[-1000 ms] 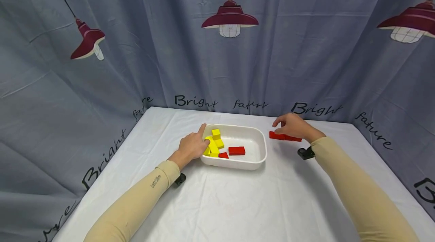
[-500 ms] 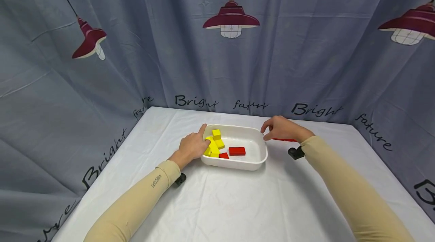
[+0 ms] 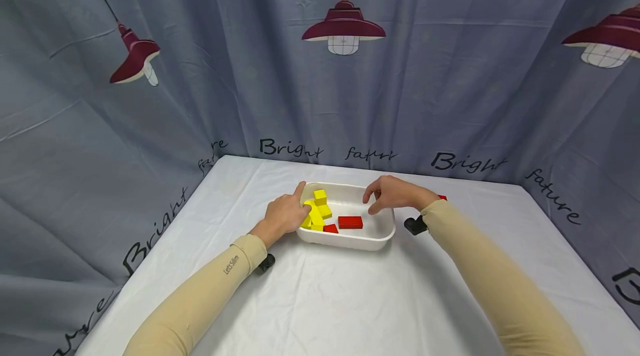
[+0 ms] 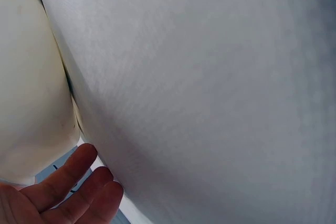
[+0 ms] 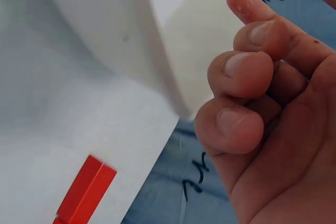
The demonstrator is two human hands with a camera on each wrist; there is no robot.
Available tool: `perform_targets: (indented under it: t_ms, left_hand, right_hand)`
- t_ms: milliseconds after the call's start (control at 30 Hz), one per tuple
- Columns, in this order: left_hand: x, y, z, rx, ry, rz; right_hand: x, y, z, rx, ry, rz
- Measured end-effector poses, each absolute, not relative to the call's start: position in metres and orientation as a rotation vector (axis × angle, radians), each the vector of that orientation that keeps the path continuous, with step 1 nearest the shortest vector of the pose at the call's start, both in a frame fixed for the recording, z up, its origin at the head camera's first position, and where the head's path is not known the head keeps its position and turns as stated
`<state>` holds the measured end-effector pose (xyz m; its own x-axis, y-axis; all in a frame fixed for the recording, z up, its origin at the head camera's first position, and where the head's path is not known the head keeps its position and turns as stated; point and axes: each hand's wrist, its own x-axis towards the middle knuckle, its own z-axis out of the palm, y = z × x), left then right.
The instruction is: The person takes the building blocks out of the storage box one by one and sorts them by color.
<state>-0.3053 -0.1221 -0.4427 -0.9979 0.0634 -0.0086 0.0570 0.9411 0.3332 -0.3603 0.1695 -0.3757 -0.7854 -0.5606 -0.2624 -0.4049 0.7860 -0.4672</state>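
A white plastic box (image 3: 342, 240) stands on the table, holding several yellow blocks (image 3: 315, 215) at its left end and two red blocks, the fuller one (image 3: 350, 222) near the middle. My left hand (image 3: 284, 214) holds the box's left rim, its index finger stretched toward the back corner and thumb over the edge. Its other fingers (image 4: 73, 182) show outside the wall in the left wrist view. Over the box's right end hovers my right hand (image 3: 397, 192), thumb and index apart with nothing between them. In the right wrist view its remaining fingers (image 5: 241, 74) are loosely bent.
Right of the box a red block (image 5: 86, 190) lies on the white tablecloth (image 3: 340, 300), with another touching its end; in the head view the right wrist mostly hides them. A grey-blue curtain (image 3: 250, 95) printed with lamps rises behind the table.
My right hand has moved left, from above the red blocks on the table to over the box's right end. The left hand stays at the box's left rim.
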Motion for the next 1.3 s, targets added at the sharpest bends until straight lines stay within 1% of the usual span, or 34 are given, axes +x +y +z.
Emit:
perform_targets:
  t_ms: [467, 633, 900, 1300]
  left_hand:
    - [-0.306, -0.121, -0.442, 0.09, 3.08, 0.523]
    - [-0.307, -0.121, -0.442, 0.095, 3.084, 0.529]
    - [-0.308, -0.122, -0.443, 0.084, 3.077, 0.518]
    - [-0.307, -0.123, -0.444, 0.087, 3.081, 0.518]
  right_hand:
    - [-0.367, 0.14, -0.385, -0.744, 2.5, -0.418]
    - [-0.37, 0.133, -0.389, -0.684, 2.461, -0.403]
    - [-0.371, 0.126, -0.396, -0.581, 2.385, -0.394]
    - [-0.375, 0.12, -0.405, -0.591, 2.342, -0.36]
